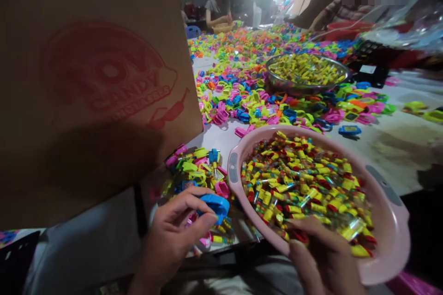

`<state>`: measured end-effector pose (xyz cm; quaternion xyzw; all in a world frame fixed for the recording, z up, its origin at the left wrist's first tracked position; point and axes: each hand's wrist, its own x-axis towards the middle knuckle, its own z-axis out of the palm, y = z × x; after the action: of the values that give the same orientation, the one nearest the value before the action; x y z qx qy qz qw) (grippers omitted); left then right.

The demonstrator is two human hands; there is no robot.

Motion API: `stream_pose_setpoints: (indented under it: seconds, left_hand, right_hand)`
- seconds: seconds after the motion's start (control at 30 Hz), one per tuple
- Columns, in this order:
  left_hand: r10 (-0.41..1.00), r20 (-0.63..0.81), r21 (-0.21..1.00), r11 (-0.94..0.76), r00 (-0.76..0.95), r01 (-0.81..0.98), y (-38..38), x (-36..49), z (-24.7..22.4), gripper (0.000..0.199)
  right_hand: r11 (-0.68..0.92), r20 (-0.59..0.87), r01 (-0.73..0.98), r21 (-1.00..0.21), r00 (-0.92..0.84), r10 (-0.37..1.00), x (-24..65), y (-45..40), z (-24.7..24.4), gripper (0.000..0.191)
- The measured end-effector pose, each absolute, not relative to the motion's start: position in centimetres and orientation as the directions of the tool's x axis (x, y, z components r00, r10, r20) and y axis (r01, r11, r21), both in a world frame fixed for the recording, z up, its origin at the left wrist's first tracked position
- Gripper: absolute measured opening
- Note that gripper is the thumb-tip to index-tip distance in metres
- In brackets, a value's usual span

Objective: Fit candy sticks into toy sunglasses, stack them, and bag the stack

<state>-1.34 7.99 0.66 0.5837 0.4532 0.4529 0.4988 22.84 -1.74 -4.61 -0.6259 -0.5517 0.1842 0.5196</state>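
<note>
My left hand pinches a blue plastic toy watch between thumb and fingers, to the left of a pink basin. The basin is full of small clear candy tubes with yellow labels and red ends. At its near edge, my right hand has thumb and forefinger closed around a red-ended candy tube, which the fingers partly hide. Beyond my left hand lies a small pile of coloured toy watches, some with tubes among them.
A large printed cardboard box stands at the left. Many bright toy watches cover the white table, around a metal bowl of yellow-labelled tubes. Two people sit farther back, one near a red basin.
</note>
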Motion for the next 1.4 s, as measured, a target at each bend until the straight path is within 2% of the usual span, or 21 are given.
stream_pose_setpoints:
  seconds: [0.13, 0.23, 0.37, 0.47, 0.53, 0.63, 0.7, 0.77, 0.83, 0.9, 0.97, 1.2, 1.4]
  left_hand:
    - [0.941, 0.104, 0.978, -0.156, 0.322, 0.139, 6.1, -0.7, 1.4, 0.012]
    - [0.919, 0.178, 0.931, -0.273, 0.353, 0.243, 5.6, -0.6, 1.2, 0.005]
    - [0.876, 0.328, 0.823, -0.449, 0.354, 0.349, 5.0, -0.8, 0.3, 0.016]
    - [0.901, 0.318, 0.848, -0.409, 0.296, 0.337, 4.6, -0.4, -0.4, 0.024]
    - [0.950, 0.216, 0.925, -0.274, 0.227, 0.264, 4.3, 0.2, -0.7, 0.016]
    - [0.982, 0.118, 0.972, -0.144, 0.145, 0.184, 4.0, 1.1, -1.0, 0.011]
    - [0.979, 0.155, 0.952, -0.185, 0.135, 0.243, 3.8, 1.3, -1.1, 0.010]
    - [0.948, 0.274, 0.880, -0.314, 0.160, 0.356, 3.7, 1.2, -1.1, 0.007]
    - [0.887, 0.410, 0.774, -0.462, 0.214, 0.432, 3.6, 0.8, -1.1, 0.018]
    - [0.828, 0.473, 0.689, -0.561, 0.302, 0.459, 3.7, 0.5, -1.0, 0.025]
    - [0.794, 0.474, 0.637, -0.607, 0.380, 0.475, 3.8, 0.1, -0.9, 0.027]
    - [0.688, 0.495, 0.444, -0.725, 0.530, 0.527, 4.2, -0.5, -0.5, 0.035]
    - [0.652, 0.491, 0.375, -0.757, 0.577, 0.535, 4.2, -0.9, -1.3, 0.047]
  right_hand:
    - [0.140, 0.177, 0.368, -0.919, 0.069, 0.982, 19.9, 0.1, -0.7, 0.031]
    - [-0.002, -0.014, 0.204, -0.979, -0.060, 0.998, 20.1, 1.7, 1.0, 0.025]
    - [-0.161, -0.160, 0.010, -0.987, -0.159, 0.974, 20.8, 2.2, 1.2, 0.028]
    - [-0.188, -0.179, -0.052, -0.981, -0.147, 0.973, 20.2, 1.7, 0.2, 0.029]
    - [-0.128, -0.125, -0.017, -0.992, -0.126, 0.984, 19.4, 1.2, -0.8, 0.025]
    - [0.095, 0.084, 0.125, -0.988, -0.090, 0.992, 18.7, 0.6, -1.7, 0.013]
    - [0.218, 0.214, 0.259, -0.941, -0.046, 0.976, 18.8, 0.2, -1.7, 0.013]
    - [0.265, 0.274, 0.384, -0.884, -0.033, 0.961, 19.5, -0.1, -1.1, 0.023]
    - [0.288, 0.281, 0.464, -0.838, -0.085, 0.956, 20.4, -0.1, -0.3, 0.026]
    - [0.311, 0.264, 0.502, -0.807, -0.165, 0.950, 21.1, 0.0, 0.2, 0.024]
    - [0.310, 0.234, 0.531, -0.789, -0.208, 0.950, 21.3, 0.2, 0.5, 0.021]
    - [0.270, 0.194, 0.552, -0.789, -0.194, 0.962, 21.2, 0.3, 1.3, 0.019]
    - [0.263, 0.146, 0.544, -0.796, -0.248, 0.957, 22.1, 0.4, 1.6, 0.017]
